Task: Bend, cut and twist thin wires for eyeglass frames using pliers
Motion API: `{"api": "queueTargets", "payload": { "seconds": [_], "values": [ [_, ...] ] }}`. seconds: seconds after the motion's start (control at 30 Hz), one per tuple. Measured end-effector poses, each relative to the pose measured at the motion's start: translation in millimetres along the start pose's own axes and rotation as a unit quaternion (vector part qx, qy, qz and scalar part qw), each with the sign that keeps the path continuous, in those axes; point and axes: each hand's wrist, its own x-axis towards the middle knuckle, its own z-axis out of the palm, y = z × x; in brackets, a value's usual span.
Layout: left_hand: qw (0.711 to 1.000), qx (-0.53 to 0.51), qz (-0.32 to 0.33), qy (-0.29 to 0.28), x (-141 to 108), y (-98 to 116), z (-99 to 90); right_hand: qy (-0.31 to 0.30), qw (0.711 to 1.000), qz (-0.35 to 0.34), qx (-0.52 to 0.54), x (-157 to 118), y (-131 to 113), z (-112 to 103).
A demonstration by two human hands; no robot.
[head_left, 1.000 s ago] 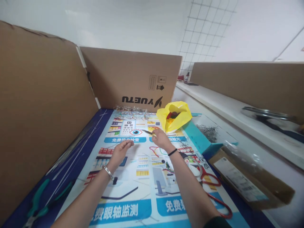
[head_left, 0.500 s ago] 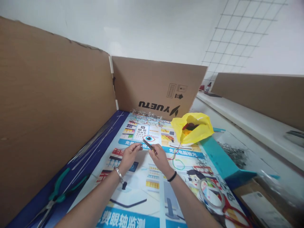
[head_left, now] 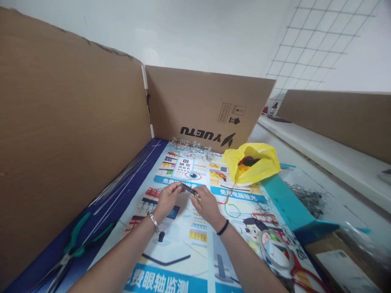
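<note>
My right hand (head_left: 206,204) is closed around small narrow-nosed pliers (head_left: 189,189), with a bit of yellow showing at the handle. The dark jaws point up and left, meeting the fingertips of my left hand (head_left: 169,200). That hand is pinched closed; whatever sits between thumb and finger is too small to make out. Both hands are over the printed poster (head_left: 183,248) covering the table, just below its eye picture. To the right lies a loose red and green thread (head_left: 233,210), running up to a yellow bag (head_left: 258,162) with dark and orange material inside.
Large teal-handled pliers (head_left: 73,253) lie at the left, below thin metal rods (head_left: 122,175). Tangled wire bits (head_left: 192,148) line the back by a cardboard wall (head_left: 201,101). At right are red-handled scissors (head_left: 305,272), a tape roll (head_left: 276,250), a teal box (head_left: 290,203) and a brown package (head_left: 342,260).
The pliers' jaws have swung left and down to my left fingertips, where a gap showed before. My hands have drawn closer together. The view has shifted slightly.
</note>
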Motion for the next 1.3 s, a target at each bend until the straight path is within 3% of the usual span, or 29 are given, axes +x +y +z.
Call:
{"api": "queueTargets", "payload": {
  "seconds": [0.37, 0.83, 1.0, 1.17, 1.3],
  "values": [
    [0.999, -0.039, -0.014, -0.015, 1, -2, -1.0, 0.002, 0.997, -0.011, -0.073, -1, 4, 1],
    [0.999, -0.039, 0.007, -0.012, 3, -10, -3.1, 0.005, 0.997, -0.022, -0.070, -2, 5, 1],
    [1.000, 0.008, 0.019, -0.016, 1, -4, -4.5, 0.000, 0.998, -0.016, -0.060, -1, 5, -1],
    [0.990, 0.096, 0.101, -0.024, 1, 5, -12.2, -0.045, 0.997, 0.006, 0.059, 5, 2, -12],
    [0.966, 0.155, 0.206, -0.035, 4, 5, -23.4, -0.110, 0.975, 0.063, 0.184, 10, -4, -22]
  ]
}}
